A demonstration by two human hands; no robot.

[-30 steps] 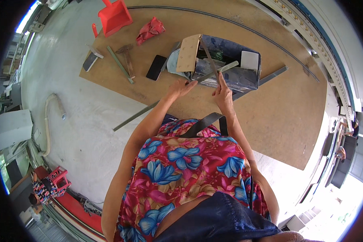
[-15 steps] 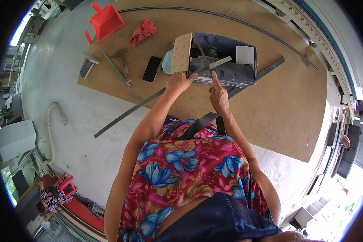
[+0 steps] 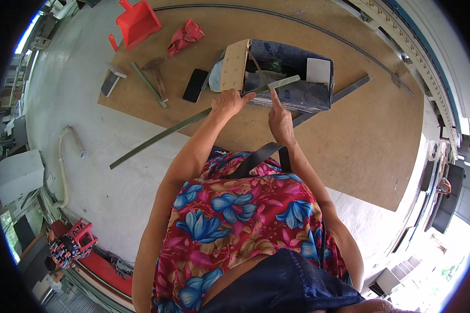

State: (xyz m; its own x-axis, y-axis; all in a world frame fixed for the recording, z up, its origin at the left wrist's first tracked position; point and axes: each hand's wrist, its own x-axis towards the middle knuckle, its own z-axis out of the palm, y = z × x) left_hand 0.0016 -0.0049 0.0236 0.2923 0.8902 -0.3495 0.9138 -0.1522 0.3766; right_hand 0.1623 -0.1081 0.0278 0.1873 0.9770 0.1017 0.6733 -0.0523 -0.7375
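Observation:
A long, narrow grey-green strip (image 3: 164, 136) slants across in front of me, its pale far end over an open dark-blue carton (image 3: 292, 99). My left hand (image 3: 228, 103) is closed around it, with the thumb along its upper side. Near the far end, the index finger of my right hand (image 3: 280, 122) reaches up to the strip's lower edge while the other fingers are curled in. What those fingers hold, if anything, is hidden. A thin brownish band (image 3: 258, 68) runs from the carton's flap toward that fingertip; whether it is held I cannot tell.
The brown board (image 3: 360, 151) carries a black phone (image 3: 195, 85), a hammer (image 3: 157, 81), a short green strip (image 3: 147, 83), a red cloth (image 3: 186, 38) and a red dustpan (image 3: 138, 23). A dark metal bar (image 3: 350, 91) lies partly behind the carton. Another person (image 3: 62, 250) is at lower left.
The long strip's near end has swung left and slightly up. My right index fingertip has risen to the strip's edge. The thin brownish band now shows as a longer, straighter line.

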